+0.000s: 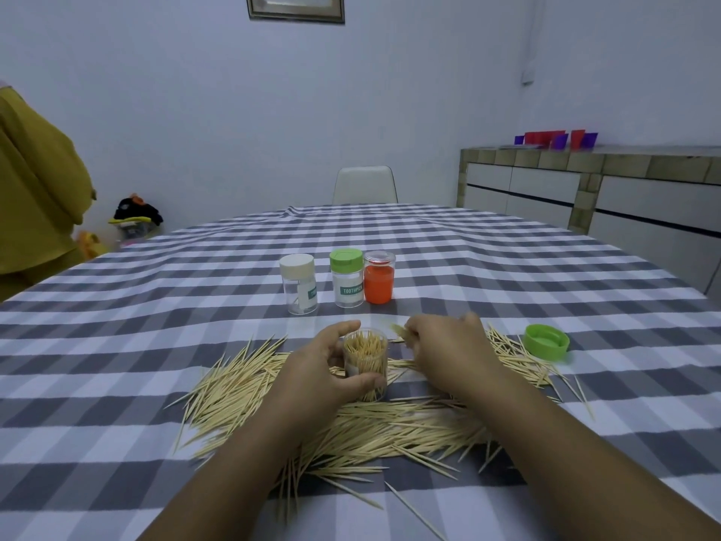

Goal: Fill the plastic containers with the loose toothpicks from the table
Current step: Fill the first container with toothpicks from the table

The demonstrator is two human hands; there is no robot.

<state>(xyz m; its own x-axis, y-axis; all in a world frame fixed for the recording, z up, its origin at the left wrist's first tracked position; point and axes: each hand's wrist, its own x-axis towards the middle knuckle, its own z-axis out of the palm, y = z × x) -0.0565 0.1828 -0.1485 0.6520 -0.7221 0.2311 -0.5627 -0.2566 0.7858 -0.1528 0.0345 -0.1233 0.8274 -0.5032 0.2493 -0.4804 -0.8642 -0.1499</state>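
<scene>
Head view: left hand (324,365) fingers curled round the nearly full open container (366,359); right hand (441,345) pinches a few toothpicks (400,330) beside it; a big loose pile (351,427) remains around it; three capped containers (338,281) wait behind

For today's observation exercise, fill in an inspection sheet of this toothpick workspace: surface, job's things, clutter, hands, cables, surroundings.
Surface: table under a grey-and-white checked cloth.
Job's things: open jar upright, packed with toothpicks; loose toothpicks spread around and in front of it; white-lid jar, green-lid jar and orange jar standing closed in a row behind.
Clutter: green lid lying upturned at right.
Hands: left hand grips the open jar; right hand pinches a few toothpicks beside its mouth.
Cables: nothing seen.
Surroundings: white chair, counter with coloured cups, picture frame.
</scene>
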